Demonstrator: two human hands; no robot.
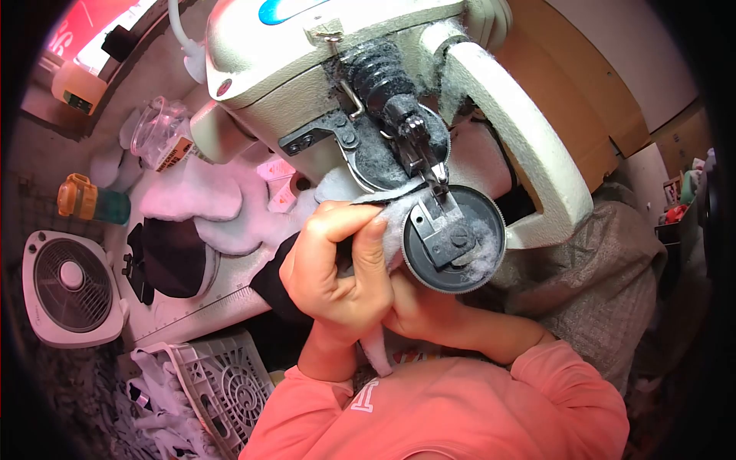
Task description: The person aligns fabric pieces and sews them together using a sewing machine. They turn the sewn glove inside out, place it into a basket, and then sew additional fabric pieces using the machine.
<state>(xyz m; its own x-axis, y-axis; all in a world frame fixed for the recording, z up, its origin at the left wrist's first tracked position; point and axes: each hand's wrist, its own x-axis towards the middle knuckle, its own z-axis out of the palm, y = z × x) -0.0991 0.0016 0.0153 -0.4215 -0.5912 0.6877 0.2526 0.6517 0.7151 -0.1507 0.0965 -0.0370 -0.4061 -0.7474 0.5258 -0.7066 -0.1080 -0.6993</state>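
Observation:
My left hand (337, 268) is closed, with thumb and index finger pinching the edge of a black and white fluffy fabric piece (395, 201) just left of the sewing point. Dark cloth (272, 287) hangs to the left of this hand. My right hand (414, 307) is below the round toothed disc (452, 268), mostly behind my left hand, its fingers hidden. The sewing machine's presser and needle parts (429, 165), coated with lint, meet the metal plate (441, 226) above the disc. The cream machine body (291, 77) is above both hands.
White fluffy pieces (192, 192) and a dark piece (175, 257) lie on the table (184, 318) at left. A fan (73, 287), an orange-capped bottle (92, 201) and a clear jar (157, 134) stand farther left. Below is a white crate (222, 387); a grey sack (598, 284) is right.

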